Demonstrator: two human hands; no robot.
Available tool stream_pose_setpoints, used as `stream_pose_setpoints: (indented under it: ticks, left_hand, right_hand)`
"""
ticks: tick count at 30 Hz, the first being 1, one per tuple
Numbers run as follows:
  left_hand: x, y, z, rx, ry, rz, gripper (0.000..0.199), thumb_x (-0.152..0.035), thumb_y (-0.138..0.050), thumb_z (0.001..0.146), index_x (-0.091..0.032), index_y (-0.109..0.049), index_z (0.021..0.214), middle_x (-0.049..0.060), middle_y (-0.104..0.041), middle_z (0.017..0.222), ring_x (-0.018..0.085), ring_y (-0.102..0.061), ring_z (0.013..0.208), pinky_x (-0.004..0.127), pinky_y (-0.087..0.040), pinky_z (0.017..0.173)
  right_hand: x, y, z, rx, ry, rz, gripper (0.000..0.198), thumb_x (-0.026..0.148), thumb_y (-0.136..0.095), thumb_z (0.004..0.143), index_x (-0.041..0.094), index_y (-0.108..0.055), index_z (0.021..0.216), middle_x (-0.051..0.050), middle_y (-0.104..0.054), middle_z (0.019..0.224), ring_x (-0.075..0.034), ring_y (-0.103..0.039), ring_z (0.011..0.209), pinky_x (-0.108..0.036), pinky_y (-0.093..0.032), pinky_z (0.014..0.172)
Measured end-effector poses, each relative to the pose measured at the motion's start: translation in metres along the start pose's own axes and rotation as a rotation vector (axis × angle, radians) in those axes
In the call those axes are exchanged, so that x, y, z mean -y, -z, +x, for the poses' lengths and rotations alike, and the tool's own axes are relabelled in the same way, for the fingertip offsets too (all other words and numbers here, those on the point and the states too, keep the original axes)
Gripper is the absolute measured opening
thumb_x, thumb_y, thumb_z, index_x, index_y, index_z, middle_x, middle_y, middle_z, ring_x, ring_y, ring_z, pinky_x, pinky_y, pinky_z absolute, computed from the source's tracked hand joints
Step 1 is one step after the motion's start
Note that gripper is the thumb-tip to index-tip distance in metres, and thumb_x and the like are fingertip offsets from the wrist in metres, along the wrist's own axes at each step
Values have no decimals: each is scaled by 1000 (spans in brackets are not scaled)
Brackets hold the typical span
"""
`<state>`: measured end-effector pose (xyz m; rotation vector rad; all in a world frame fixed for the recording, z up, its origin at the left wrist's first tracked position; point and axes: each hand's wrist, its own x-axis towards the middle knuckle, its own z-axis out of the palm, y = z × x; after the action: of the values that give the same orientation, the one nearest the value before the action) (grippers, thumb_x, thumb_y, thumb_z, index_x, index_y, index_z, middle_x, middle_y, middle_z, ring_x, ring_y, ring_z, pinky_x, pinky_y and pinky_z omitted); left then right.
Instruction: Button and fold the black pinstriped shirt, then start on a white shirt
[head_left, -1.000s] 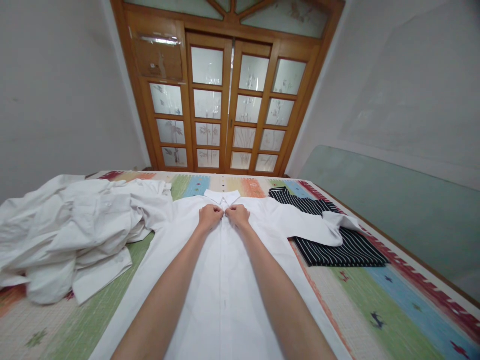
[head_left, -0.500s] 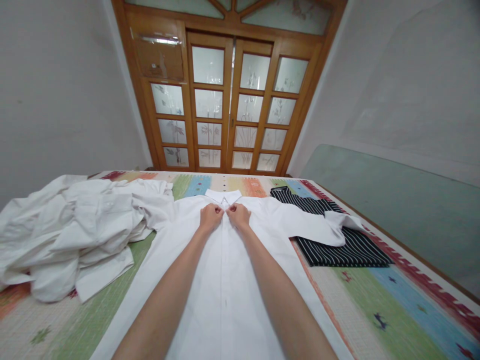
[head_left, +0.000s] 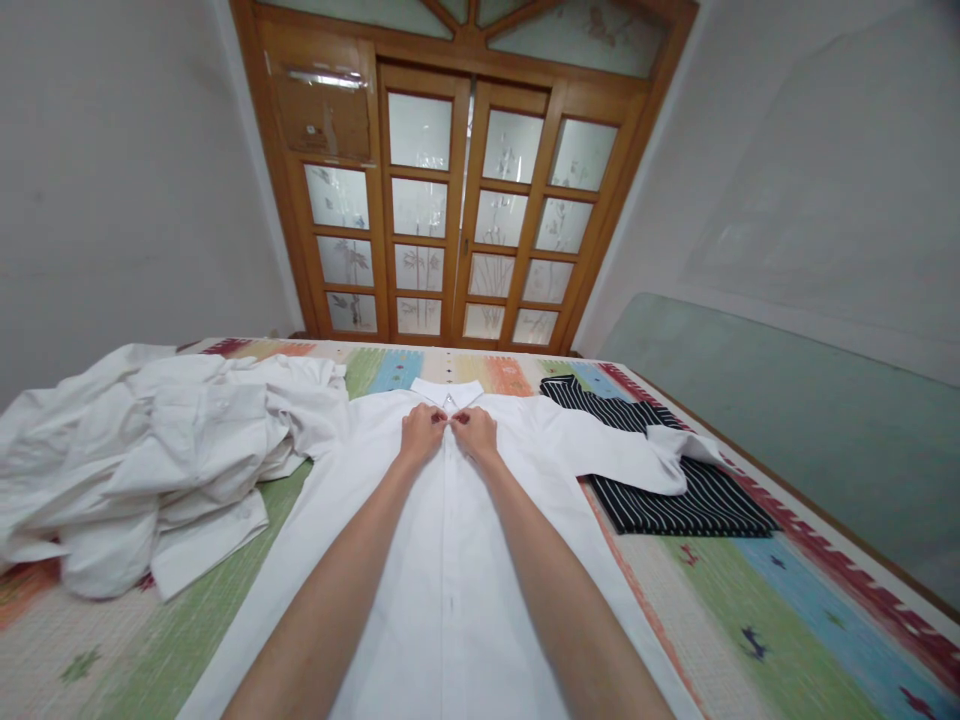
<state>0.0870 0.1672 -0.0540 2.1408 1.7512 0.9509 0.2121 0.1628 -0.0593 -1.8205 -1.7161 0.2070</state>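
Observation:
A white collared shirt (head_left: 397,600) lies spread face up, its collar (head_left: 469,393) at the far end and its front placket running toward me. Just below the collar, my left hand (head_left: 424,432) pinches the placket edge with its fingers closed. Close against it on the other side, my right hand (head_left: 475,432) pinches the same placket. The fingertips of both hands nearly meet; whatever button is between them is too small to make out. One shirt sleeve (head_left: 622,455) stretches out to the right.
On the left is a rumpled pile of white clothes (head_left: 202,450), touching the shirt's left sleeve. A folded black-and-white striped cloth (head_left: 697,505) lies partly under the right sleeve. All rest on a colourful patterned cover (head_left: 720,620). Beyond stand wooden glass-paned doors (head_left: 460,200); a pale green board (head_left: 757,370) is at right.
Both hands stay at the placket below the collar, with the fingertips slightly closer together. The view has shifted very slightly.

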Motion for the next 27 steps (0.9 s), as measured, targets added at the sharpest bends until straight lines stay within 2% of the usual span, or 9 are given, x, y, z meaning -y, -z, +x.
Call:
stream_pose_setpoints:
  ticks: [4,8,20,27]
  left_hand:
    - [0,-1,0,11,17,30,20,-19,-59,81,-22,-75,91,5,-68,96,21,-62,96,32,-45,88]
    - [-2,-1,-3,-2,-31,72,25,-22,-58,80,-24,-76,97,6,-65,97,23,-60,99,33,-45,90]
    - [-2,3,-3,32,-43,167,21,-33,-58,87,-25,-76,93,8,-67,100,25,-58,102,35,-45,89]
    - [-5,2,-6,35,-72,208,24,-27,-48,93,-20,-70,98,11,-65,105,27,-54,109,38,-42,93]
  right_hand:
    - [-1,-2,1,-7,-7,-26,17,30,-61,84,24,-76,87,-4,-72,94,-19,-63,93,-29,-41,82]
    - [-1,-3,1,-6,-17,-19,17,28,-60,83,24,-76,88,-4,-72,94,-19,-63,93,-28,-40,80]
    - [0,0,0,18,3,-12,21,23,-57,82,25,-76,89,-3,-72,96,-19,-62,97,-28,-40,83]
    - [-4,-2,1,-9,31,-42,27,16,-50,83,22,-75,92,-6,-69,99,-21,-58,101,-30,-41,90]
